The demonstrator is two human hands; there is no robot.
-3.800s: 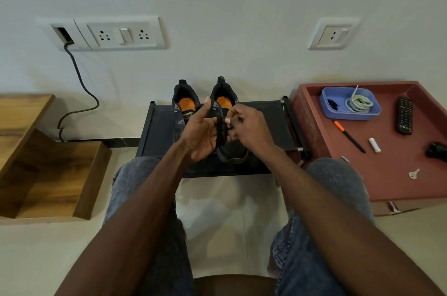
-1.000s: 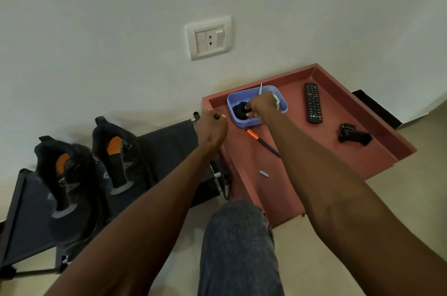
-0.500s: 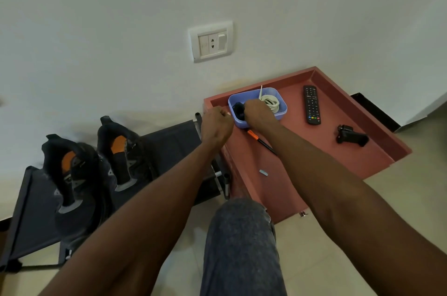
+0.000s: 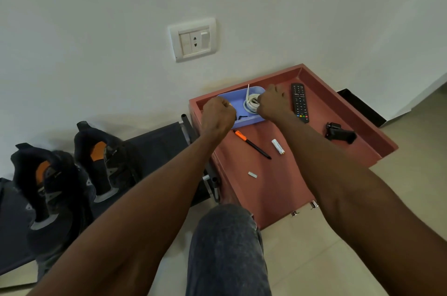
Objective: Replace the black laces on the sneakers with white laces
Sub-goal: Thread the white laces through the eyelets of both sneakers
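Two dark sneakers with orange insoles, the left sneaker (image 4: 48, 187) and the right sneaker (image 4: 106, 162), stand on a black rack (image 4: 157, 141) at the left. A blue tray (image 4: 238, 102) sits at the back left of a red cabinet top (image 4: 278, 174). It holds a coil of white laces (image 4: 251, 103) and a black lace (image 4: 242, 117). My right hand (image 4: 273, 104) is over the tray's right side, its curled fingers closing on the white coil. My left hand (image 4: 217, 116) is a fist at the tray's left edge, with nothing visible in it.
On the red top lie an orange-capped pen (image 4: 251, 144), a small white tube (image 4: 278, 146), a TV remote (image 4: 300, 102), a black clip-like object (image 4: 339, 133) and a small grey piece (image 4: 252, 174). My knee (image 4: 227, 247) is below. A wall socket (image 4: 193, 39) is above.
My right hand has shifted from the black lace side of the tray to the white coil on the right. My left fist has moved up to the tray's left edge.
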